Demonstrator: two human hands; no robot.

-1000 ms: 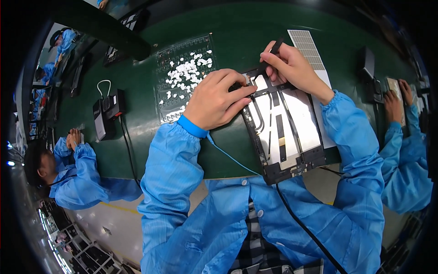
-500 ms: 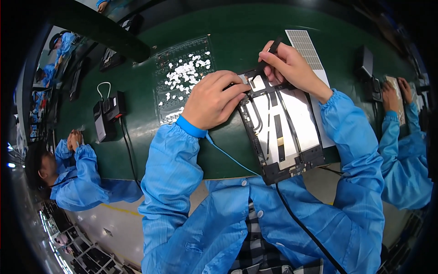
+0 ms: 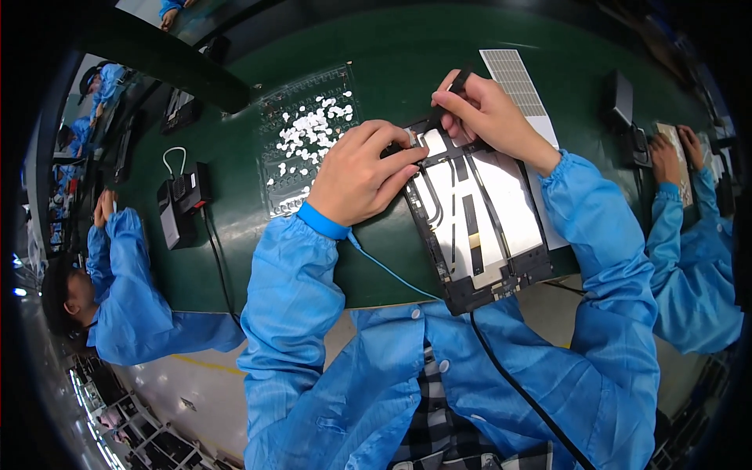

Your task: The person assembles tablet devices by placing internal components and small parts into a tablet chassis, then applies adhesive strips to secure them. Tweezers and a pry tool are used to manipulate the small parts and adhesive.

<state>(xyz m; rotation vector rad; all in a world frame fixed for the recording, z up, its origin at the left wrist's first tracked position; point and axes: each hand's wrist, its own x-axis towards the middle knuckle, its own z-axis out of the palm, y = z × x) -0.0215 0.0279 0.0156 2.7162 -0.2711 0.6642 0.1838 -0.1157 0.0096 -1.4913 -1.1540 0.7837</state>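
Note:
An opened tablet-like device (image 3: pixel 479 219) with a black frame, white inner panels and dark ribbon cables lies on the green table (image 3: pixel 235 235). My left hand (image 3: pixel 362 174) rests on its upper left corner, fingertips pinching something small that I cannot make out. My right hand (image 3: pixel 487 113) is shut on a thin black tool (image 3: pixel 448 92), its tip down at the device's top edge. Both arms wear blue sleeves, and a blue wrist strap with a thin cord is on my left wrist.
A clear tray (image 3: pixel 307 145) of several small white parts lies left of the device. A white perforated sheet (image 3: pixel 518 86) sits behind it. A black box with a white cable (image 3: pixel 180 202) stands further left. Co-workers in blue sit at left (image 3: pixel 125 290) and right (image 3: pixel 693 235).
Both hands stay at the device's upper edge; the right hand with the tool has shifted only slightly.

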